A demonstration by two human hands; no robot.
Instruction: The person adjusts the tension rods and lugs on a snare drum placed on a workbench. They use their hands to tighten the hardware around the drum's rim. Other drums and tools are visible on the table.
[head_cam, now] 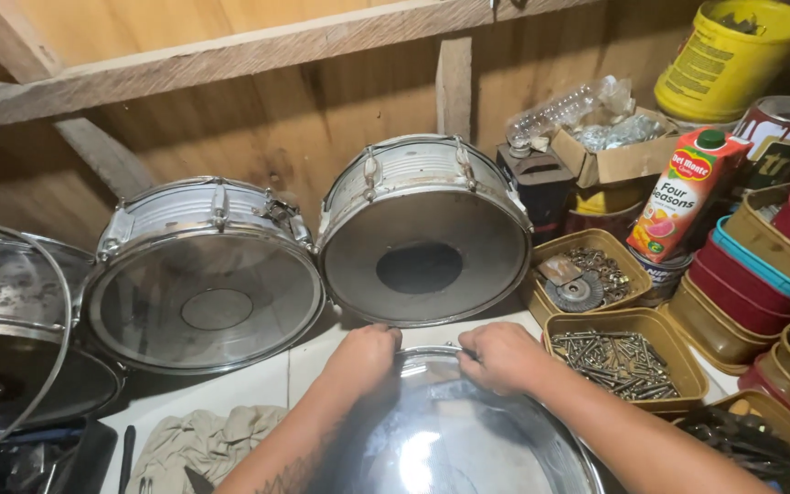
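Filling the bottom of the view, a round drum with a shiny clear plastic head and a chrome rim (468,439) is lying flat just under the camera, on a white work surface (276,375). Both bare hands are gripping its far edge. The left hand (365,355) is curling its fingers over the rim, knuckles up, closed on the metal hoop. The right hand (502,355) is sitting just beside it, fingers bent and pinching the same rim; the two hands are nearly touching at the top of the hoop.

Behind the hands, a silver snare drum with a grey head and dark centre patch (424,233) is leaning upright against the wooden wall (258,119). Left of it, a second silver drum with a clear head (205,274) is tilting the same way, and a third dark drum with a loose hoop (6,329) is showing partly at the left edge.

To the right, an olive plastic tray of long steel screws (622,362) is sitting close to the right wrist, and another olive tray holding a grinding disc and small fasteners (587,273) is standing behind it. A red juice carton with a green cap (688,192) is rising above stacked red and olive containers (752,284). A crumpled beige cloth (198,439) is lying by the left forearm.
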